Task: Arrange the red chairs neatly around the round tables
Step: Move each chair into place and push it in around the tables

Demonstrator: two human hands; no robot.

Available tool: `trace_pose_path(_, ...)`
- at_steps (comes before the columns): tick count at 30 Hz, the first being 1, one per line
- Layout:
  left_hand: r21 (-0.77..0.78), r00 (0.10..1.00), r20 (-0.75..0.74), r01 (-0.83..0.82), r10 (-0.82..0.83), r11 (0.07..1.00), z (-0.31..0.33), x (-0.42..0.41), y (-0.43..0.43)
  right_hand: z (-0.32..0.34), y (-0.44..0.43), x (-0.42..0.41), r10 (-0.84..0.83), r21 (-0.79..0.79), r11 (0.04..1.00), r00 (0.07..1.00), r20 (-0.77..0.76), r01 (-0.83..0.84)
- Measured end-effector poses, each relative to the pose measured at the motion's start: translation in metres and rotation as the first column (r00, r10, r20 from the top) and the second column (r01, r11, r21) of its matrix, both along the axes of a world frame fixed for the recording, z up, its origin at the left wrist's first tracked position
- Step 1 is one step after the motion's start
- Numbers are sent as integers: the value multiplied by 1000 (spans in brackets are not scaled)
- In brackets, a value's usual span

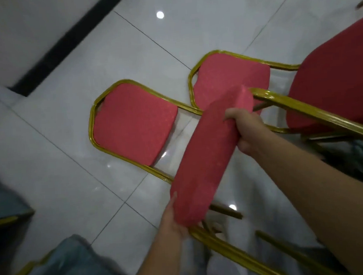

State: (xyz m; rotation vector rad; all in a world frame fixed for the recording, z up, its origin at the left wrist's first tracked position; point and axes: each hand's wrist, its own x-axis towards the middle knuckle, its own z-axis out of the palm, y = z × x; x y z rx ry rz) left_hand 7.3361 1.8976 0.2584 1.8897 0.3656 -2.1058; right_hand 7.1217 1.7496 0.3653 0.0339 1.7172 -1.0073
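Observation:
I hold a red chair with a gold metal frame by its padded backrest [206,152], seen from above. My right hand [246,126] grips the backrest's upper right edge, fingers curled round the padding. My left hand [172,217] holds its lower end, thumb along the red fabric. Two other red chair backs lie beyond it: one [133,123] at centre left and one [228,80] at centre right. A red seat cushion [337,80] shows at the right edge.
Glossy white floor tiles [61,154] spread to the left, with a black strip [66,40] along the wall at top left. Grey-blue cloth [74,267] and gold frame parts sit at the bottom left.

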Motion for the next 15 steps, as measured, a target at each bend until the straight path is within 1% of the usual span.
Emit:
trace_pose_path(2, -9, 1000, 30, -5, 5, 1000, 18, 41, -35, 16, -28, 39, 14, -49, 999, 1000, 21, -13)
trace_pose_path(5, -34, 992, 73, -101, 103, 994, 50, 94, -87, 48, -66, 78, 52, -157, 987, 992, 112, -34)
trace_pose_path(7, -79, 984, 98, -144, 151, 986, 80, 126, -119, 68, -84, 95, 86, -236, 971, 980, 179, -42)
trace_pose_path(9, -161, 962, 166, -190, 217, 968, 104, 151, -140, 83, -92, 107, 105, -288, 957, 964, 245, -31)
trace_pose_path(12, -272, 936, 156, -266, 315, 925, 136, 162, -143, 87, -85, 106, 128, -344, 939, 945, 302, -17)
trace_pose_path(15, -324, 921, 150, -298, 360, 898, 150, 151, -118, 86, -55, 94, 144, -370, 929, 927, 345, -7)
